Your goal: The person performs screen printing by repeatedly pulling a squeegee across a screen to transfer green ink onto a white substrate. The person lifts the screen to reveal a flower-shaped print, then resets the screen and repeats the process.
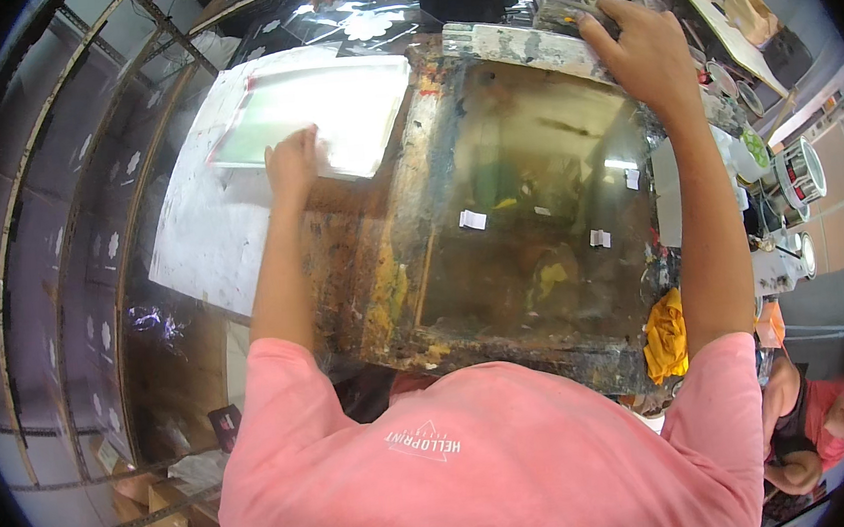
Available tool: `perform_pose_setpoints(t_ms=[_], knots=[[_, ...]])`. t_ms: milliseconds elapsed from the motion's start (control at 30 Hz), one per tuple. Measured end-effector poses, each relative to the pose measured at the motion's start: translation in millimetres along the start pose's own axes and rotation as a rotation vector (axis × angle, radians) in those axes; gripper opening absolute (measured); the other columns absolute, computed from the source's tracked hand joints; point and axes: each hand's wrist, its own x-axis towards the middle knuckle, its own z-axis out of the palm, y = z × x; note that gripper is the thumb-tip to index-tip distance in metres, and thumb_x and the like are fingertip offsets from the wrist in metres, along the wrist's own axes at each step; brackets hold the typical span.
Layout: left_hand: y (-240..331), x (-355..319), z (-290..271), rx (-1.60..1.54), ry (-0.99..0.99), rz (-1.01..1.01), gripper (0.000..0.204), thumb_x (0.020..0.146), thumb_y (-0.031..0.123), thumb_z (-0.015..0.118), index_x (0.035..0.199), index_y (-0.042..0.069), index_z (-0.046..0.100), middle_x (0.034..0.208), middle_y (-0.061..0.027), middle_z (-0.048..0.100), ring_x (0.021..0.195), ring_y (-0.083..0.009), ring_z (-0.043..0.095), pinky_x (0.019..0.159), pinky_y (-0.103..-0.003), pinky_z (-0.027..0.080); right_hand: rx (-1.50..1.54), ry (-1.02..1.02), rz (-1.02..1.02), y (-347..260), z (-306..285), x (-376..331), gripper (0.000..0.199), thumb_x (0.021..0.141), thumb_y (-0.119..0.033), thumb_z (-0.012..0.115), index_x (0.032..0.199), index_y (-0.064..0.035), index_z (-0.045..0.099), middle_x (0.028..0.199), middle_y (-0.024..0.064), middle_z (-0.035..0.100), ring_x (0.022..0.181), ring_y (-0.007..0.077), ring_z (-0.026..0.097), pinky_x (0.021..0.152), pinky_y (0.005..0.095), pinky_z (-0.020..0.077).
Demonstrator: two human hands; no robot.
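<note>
1. White sheet (357, 98): left part of bench (343, 225), overlapping larger pale paper (202, 217); long axis roughly left–right.
2. Left hand (293, 164): fingers curled at sheet's near edge; pinch, cannot tell.
3. Right hand (652, 48): at right end of paint-smeared bar (513, 45); grip, cannot tell. Bar's long axis left–right, right end nearer.

White glare washes out the pale sheet (362, 93) at eleven o'clock and flares off the dark film (402, 36) at twelve. Dim, brownish reflections cloud the glossy panel (534, 284) at two. Black fisheye vignetting bows the rack (2, 300) at nine.
</note>
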Motion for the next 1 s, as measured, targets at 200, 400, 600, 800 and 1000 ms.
perform_pose_setpoints(t_ms=[200, 400, 600, 800, 1000], knots=[[63.0, 6.4, -24.1, 0.026, 0.074, 0.289, 0.048, 0.109, 0.043, 0.052, 0.097, 0.006, 0.08, 0.09, -0.0167, 0.076, 0.091, -0.0398, 0.071, 0.115, -0.061, 0.038, -0.009, 0.061, -0.041, 7.9, 6.8, -2.9, 0.058, 0.096, -0.055, 0.056, 0.109, -0.0022, 0.077, 0.094, 0.0207, 0.076, 0.091, 0.0366, 0.072, 0.085, 0.0501, 0.0481], [190.3, -63.1, 69.2, -0.008, -0.299, 0.36, 0.051, 0.107, 0.052, 0.052, 0.124, 0.01, 0.076, 0.122, -0.0188, 0.074, 0.117, -0.0389, 0.067, 0.122, -0.058, 0.03, 0.011, 0.026, -0.005, -2.0, -6.1, 10.4, 0.053, 0.094, -0.05, 0.058, 0.08, -0.0015, 0.074, 0.077, 0.0222, 0.072, 0.08, 0.04, 0.072, 0.078, 0.0532, 0.0482], [281.0, -124.7, 141.2, 0.005, -0.322, 0.604, 0.099, 0.087, 0.085, 0.054, 0.155, 0.013, 0.055, 0.163, -0.0257, 0.041, 0.154, -0.0474, 0.032, 0.127, -0.066, 0.011, 0.006, 0.042, -0.024, 3.1, -9.9, 14.0, 0.057, 0.097, -0.052, 0.052, 0.084, -0.0026, 0.077, 0.083, 0.0227, 0.075, 0.082, 0.0382, 0.074, 0.082, 0.0525, 0.0493], [313.4, -140.9, 155.5, -0.026, -0.349, 0.681, 0.117, 0.075, 0.095, 0.057, 0.158, 0.013, 0.05, 0.167, -0.0247, 0.035, 0.157, -0.0484, 0.026, 0.126, -0.07, 0.002, 0.085, -0.08, 0.006, -1.7, -13.7, 18.2, 0.059, 0.097, -0.05, 0.051, 0.087, 0.001, 0.078, 0.086, 0.0238, 0.076, 0.087, 0.0389, 0.075, 0.083, 0.053, 0.0552], [320.6, -153.1, 152.2, -0.102, -0.286, 0.717, 0.116, 0.072, 0.097, 0.055, 0.153, 0.014, 0.057, 0.162, -0.0223, 0.043, 0.151, -0.0456, 0.037, 0.123, -0.076, -0.003, 0.089, -0.078, 0.011, 1.4, -18.7, 23.4, 0.063, 0.097, -0.052, 0.05, 0.09, 0.0039, 0.078, 0.094, 0.0267, 0.076, 0.091, 0.0406, 0.075, 0.089, 0.0518, 0.0558]])
